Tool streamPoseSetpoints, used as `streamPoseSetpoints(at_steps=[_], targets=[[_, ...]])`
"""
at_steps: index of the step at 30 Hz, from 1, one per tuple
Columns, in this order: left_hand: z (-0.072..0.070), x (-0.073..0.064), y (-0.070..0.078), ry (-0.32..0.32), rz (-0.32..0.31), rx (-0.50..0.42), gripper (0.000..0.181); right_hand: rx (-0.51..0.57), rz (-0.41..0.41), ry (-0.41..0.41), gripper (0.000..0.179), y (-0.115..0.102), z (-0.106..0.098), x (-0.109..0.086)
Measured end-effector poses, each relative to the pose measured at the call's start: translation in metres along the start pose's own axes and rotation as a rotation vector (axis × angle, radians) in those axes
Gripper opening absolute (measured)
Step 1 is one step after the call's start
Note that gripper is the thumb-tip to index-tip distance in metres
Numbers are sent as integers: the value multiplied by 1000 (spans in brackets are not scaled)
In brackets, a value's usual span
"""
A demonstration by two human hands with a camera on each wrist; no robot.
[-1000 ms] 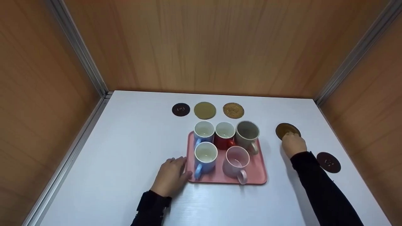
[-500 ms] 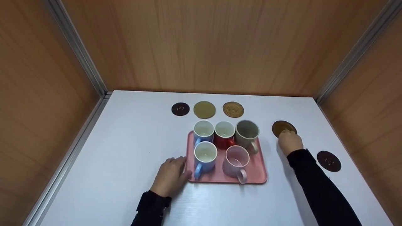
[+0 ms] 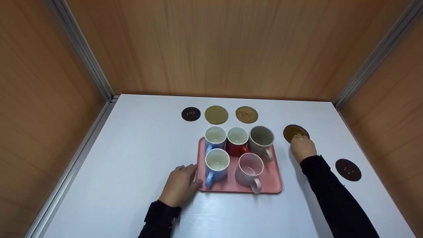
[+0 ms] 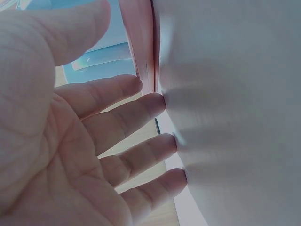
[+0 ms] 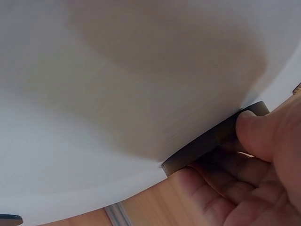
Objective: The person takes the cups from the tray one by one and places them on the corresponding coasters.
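Observation:
In the head view a pink tray [image 3: 273, 178] bears several mugs: two light blue ones, a red mug [image 3: 235, 150], a grey mug [image 3: 258, 143] and a pink mug [image 3: 244, 177]. At the tray's left edge rests my left hand [image 3: 180, 185], fingers nearly straight, fingertips on the table in the left wrist view [image 4: 75, 127]. My right hand [image 3: 303, 148] holds a round brown coaster [image 3: 292, 131] right of the tray. Its thumb lies at the coaster's edge in the right wrist view, with the other fingers [image 5: 200, 188] curled over its face; the coaster lies on or just above the table.
Behind the tray lie three coasters in a row: a dark one [image 3: 191, 114], an olive one [image 3: 216, 115] and a woven tan one [image 3: 247, 114]. Another dark coaster [image 3: 348, 170] lies right of my right forearm. Wooden panels [image 3: 218, 49] wall the white table [image 3: 132, 158] on three sides.
My right hand has moved a little left and away from me, and the brown coaster has gone with it. My left hand and the tray have stayed in place.

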State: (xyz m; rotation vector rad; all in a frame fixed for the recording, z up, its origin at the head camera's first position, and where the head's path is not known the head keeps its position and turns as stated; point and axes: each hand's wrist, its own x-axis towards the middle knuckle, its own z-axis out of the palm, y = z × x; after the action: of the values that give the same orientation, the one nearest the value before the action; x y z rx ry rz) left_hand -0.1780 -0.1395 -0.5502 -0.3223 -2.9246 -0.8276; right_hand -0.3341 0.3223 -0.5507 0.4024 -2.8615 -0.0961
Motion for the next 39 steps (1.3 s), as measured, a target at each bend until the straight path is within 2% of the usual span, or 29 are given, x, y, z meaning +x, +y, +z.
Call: streamPoseSetpoints(at_steps=[8, 16, 25, 33, 39], targets=[[0, 1, 0, 7, 3, -4, 52, 23, 16, 26, 20, -4, 5, 5], [-2, 0, 0, -3, -4, -4, 51, 8, 10, 7, 22, -9, 1, 7], [-1, -1, 0, 19, 5, -20, 50, 12, -3, 43, 25, -10, 4, 11], [-2, 1, 1, -4, -20, -28, 52, 7, -10, 91, 23, -9, 7, 15], [0, 0, 0, -10, -22, -30, 53, 32, 6, 58, 27, -10, 7, 13]])
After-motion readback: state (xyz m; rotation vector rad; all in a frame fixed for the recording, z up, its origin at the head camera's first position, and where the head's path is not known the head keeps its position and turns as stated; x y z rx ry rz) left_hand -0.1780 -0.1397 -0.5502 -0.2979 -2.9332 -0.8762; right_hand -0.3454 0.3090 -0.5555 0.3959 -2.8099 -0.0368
